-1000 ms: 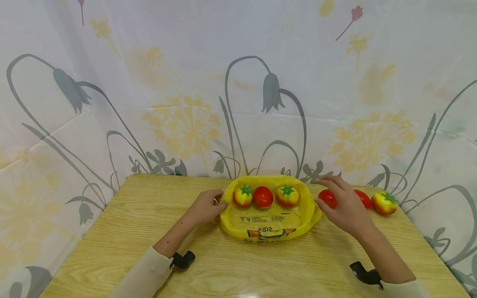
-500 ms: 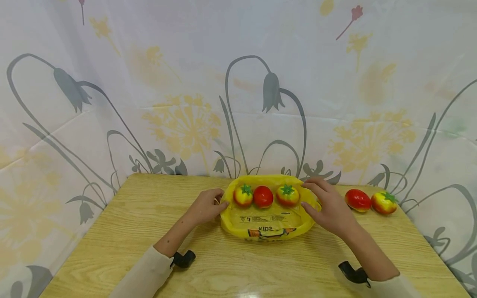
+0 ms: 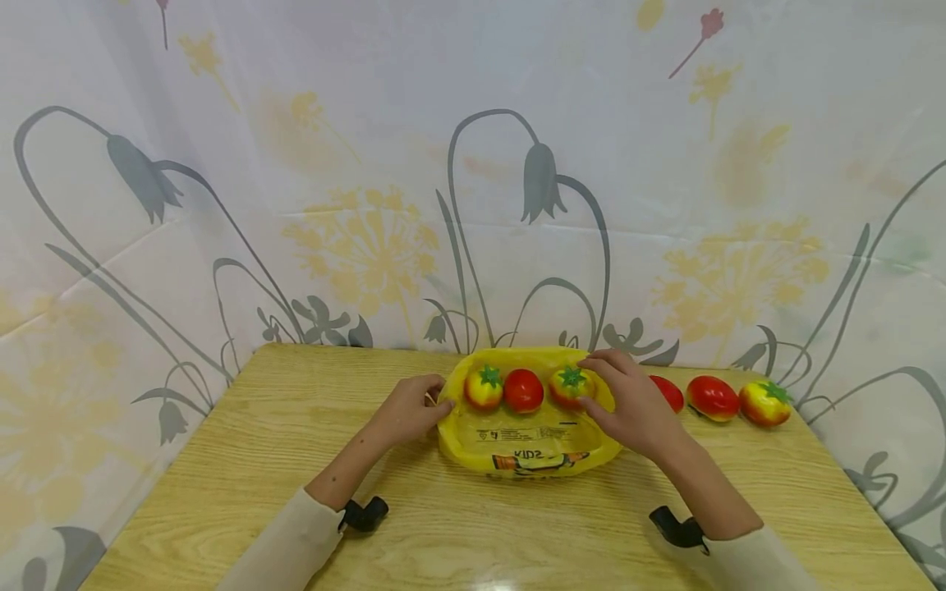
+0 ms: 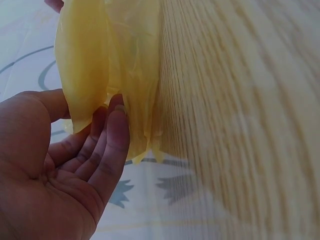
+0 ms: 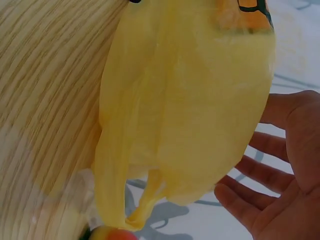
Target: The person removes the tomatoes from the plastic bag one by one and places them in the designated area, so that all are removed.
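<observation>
Left sleeve (image 3: pixel 284 542): off-white, plain, a few soft creases, cuff ends partway down the forearm. Right sleeve (image 3: pixel 761 564): same off-white, same cut. Left wrist camera (image 3: pixel 367 515): black, rounded, elbow-bent, on inner side of cuff. Right wrist camera (image 3: pixel 676 528): matching shape, thin black bit at cuff edge. Left grip (image 3: pixel 405 412) and right grip (image 3: pixel 631 408): bare.

Right grip (image 3: pixel 634 404) shifted left, now at right end of yellow bag (image 3: pixel 473 435).

Diffuse light, wrist views dimmer — perhaps blurred
</observation>
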### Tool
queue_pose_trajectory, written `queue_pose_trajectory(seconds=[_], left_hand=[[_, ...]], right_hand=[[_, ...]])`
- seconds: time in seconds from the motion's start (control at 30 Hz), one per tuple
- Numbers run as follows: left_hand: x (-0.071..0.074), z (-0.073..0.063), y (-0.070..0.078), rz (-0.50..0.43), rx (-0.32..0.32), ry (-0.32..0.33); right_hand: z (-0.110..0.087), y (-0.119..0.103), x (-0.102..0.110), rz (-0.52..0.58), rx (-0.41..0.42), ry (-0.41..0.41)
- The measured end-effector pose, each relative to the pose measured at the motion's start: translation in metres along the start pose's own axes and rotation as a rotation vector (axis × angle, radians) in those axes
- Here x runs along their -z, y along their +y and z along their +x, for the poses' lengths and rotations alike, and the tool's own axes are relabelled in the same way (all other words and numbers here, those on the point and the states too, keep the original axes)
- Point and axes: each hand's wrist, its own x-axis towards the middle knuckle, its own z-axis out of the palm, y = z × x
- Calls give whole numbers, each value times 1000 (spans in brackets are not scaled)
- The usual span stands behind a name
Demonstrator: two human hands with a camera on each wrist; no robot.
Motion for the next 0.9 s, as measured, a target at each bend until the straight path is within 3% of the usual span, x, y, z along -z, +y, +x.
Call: queue_pose_trajectory(seconds=[0.9], left_hand=[[1, -3, 3, -19, -6, -6]], right_hand=[[18, -16, -24, -131, -3, -72]])
